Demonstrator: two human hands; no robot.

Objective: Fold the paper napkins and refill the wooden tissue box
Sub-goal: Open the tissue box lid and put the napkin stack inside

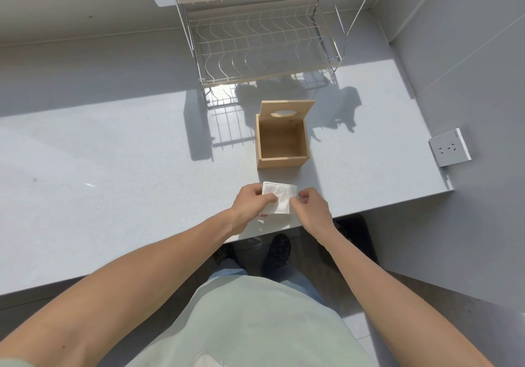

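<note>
A small stack of white paper napkins [279, 196] lies on the grey counter near its front edge. My left hand [250, 203] rests on the stack's left side, fingers curled over it and pinching the top napkin. My right hand [311, 204] pinches the stack's right edge between thumb and fingers. Behind the napkins stands the wooden tissue box [282, 139], open and empty inside. Its lid [285, 111], with an oval slot, leans upright against the box's far wall.
A white wire dish rack [264, 48] stands at the back of the counter [113, 182], just behind the box. A wall socket [449, 148] sits on the wall at the right. The counter's front edge runs right below my hands.
</note>
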